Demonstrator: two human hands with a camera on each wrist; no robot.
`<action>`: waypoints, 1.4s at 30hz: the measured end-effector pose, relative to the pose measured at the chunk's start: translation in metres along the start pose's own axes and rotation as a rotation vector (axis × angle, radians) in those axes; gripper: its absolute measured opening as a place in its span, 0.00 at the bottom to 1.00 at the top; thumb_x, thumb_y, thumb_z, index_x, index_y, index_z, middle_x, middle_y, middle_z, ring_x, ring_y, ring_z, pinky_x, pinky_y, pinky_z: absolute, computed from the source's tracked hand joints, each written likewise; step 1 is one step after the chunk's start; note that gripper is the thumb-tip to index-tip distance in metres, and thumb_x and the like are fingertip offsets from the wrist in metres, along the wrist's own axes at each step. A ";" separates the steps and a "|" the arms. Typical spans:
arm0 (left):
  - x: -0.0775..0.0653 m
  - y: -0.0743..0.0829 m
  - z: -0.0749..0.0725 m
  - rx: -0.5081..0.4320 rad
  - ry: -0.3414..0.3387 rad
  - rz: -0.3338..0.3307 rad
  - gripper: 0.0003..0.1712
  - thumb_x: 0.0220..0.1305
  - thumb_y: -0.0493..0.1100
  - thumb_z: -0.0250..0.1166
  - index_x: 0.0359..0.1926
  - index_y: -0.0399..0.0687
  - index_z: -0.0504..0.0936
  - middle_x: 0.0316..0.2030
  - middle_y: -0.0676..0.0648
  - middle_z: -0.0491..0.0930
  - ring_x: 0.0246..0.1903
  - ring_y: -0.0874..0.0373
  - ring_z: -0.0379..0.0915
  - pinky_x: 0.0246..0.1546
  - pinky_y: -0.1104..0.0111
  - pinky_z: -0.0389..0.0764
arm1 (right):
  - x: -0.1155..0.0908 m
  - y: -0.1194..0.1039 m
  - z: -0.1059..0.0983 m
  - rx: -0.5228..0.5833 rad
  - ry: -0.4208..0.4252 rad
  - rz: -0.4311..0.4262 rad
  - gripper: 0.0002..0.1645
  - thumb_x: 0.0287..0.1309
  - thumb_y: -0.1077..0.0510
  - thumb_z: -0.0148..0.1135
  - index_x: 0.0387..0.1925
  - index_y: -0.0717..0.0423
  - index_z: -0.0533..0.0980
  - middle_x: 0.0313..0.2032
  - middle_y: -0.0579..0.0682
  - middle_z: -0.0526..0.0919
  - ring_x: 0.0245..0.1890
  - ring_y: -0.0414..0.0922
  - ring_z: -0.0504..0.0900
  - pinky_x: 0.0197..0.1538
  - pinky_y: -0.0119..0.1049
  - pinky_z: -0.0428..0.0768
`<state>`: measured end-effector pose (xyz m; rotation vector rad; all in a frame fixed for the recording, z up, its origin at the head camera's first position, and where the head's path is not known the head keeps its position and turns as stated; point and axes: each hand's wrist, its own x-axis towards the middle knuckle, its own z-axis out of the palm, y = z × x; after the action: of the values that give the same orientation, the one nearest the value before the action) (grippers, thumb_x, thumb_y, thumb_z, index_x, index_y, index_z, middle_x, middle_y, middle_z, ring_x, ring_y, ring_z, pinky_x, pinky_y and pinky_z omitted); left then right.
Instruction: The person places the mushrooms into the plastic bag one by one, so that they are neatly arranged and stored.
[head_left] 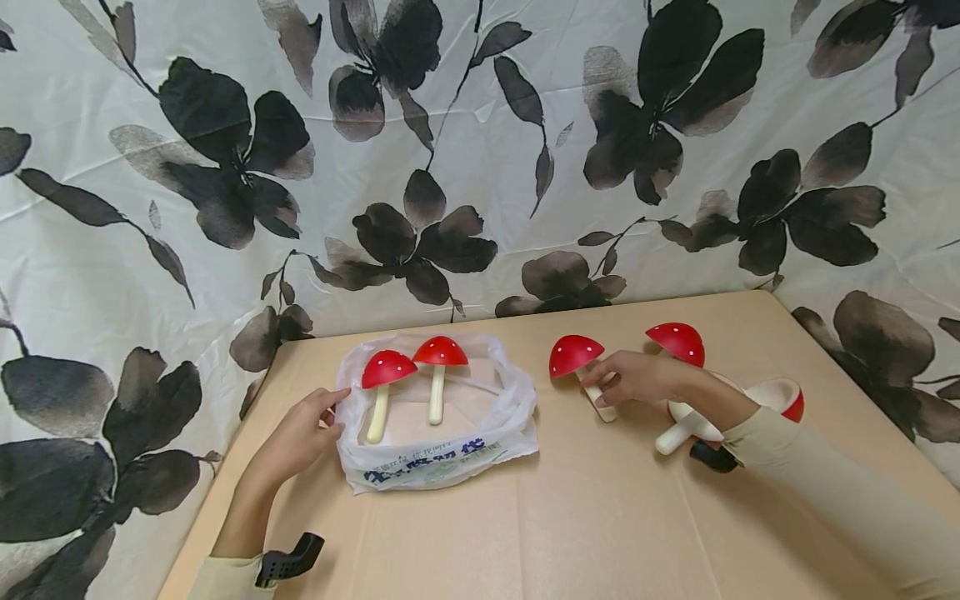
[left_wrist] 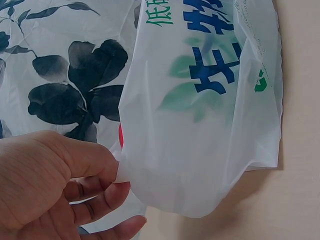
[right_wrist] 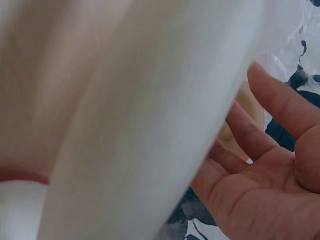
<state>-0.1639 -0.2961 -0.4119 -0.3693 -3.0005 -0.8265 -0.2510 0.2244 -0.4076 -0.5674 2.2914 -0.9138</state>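
Two toy mushrooms with red, white-dotted caps and pale stems, the left one [head_left: 388,368] and the right one [head_left: 441,352], lie in the mouth of a white plastic bag [head_left: 450,477]. The bag's left edge is pinched between thumb and fingers of my left hand [head_left: 303,433], plainest in the left wrist view [left_wrist: 55,185]. Over the stem of another toy mushroom [head_left: 576,355], right of the bag, is my right hand [head_left: 637,379]. Its thumb stands apart from its loosely bent fingers in the right wrist view [right_wrist: 265,165]; no firm grip shows.
Beside and behind the right forearm lie more mushrooms: a red cap [head_left: 678,342], a hollow upturned cap [head_left: 776,392] and a pale stem [head_left: 675,437]. A blurred stem [right_wrist: 145,120] crosses the right wrist view. Floral cloth [head_left: 525,167] hangs behind the tan table [head_left: 487,542].
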 end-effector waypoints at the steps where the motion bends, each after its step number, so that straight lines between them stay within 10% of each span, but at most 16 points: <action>1: 0.000 0.000 0.000 0.000 0.000 -0.001 0.29 0.59 0.26 0.63 0.63 0.26 0.75 0.32 0.47 0.72 0.34 0.54 0.69 0.31 0.71 0.72 | 0.001 0.000 0.000 0.007 0.009 -0.003 0.30 0.60 0.56 0.70 0.63 0.60 0.77 0.61 0.59 0.78 0.62 0.60 0.74 0.56 0.46 0.81; 12: 0.001 0.002 0.001 0.005 0.012 0.005 0.29 0.59 0.26 0.62 0.63 0.25 0.75 0.32 0.47 0.72 0.33 0.54 0.68 0.31 0.70 0.71 | 0.010 -0.001 0.000 0.180 0.102 0.005 0.21 0.62 0.64 0.65 0.57 0.64 0.80 0.68 0.66 0.68 0.59 0.58 0.72 0.50 0.42 0.82; 21: 0.002 0.001 0.001 0.009 0.010 0.005 0.29 0.59 0.26 0.62 0.63 0.26 0.75 0.33 0.47 0.72 0.34 0.55 0.69 0.32 0.71 0.72 | 0.012 -0.002 0.003 0.322 0.098 0.020 0.25 0.61 0.66 0.65 0.60 0.67 0.76 0.51 0.60 0.75 0.47 0.52 0.74 0.47 0.41 0.84; 42: 0.000 -0.003 0.001 0.017 0.019 0.017 0.28 0.59 0.26 0.62 0.62 0.26 0.75 0.32 0.47 0.72 0.33 0.55 0.69 0.32 0.70 0.72 | 0.010 -0.043 0.001 0.328 0.177 -0.105 0.27 0.62 0.60 0.66 0.64 0.54 0.77 0.57 0.57 0.77 0.53 0.53 0.79 0.52 0.42 0.84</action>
<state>-0.1649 -0.2979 -0.4141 -0.3832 -2.9810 -0.7989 -0.2504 0.1898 -0.3807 -0.4810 2.2120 -1.4075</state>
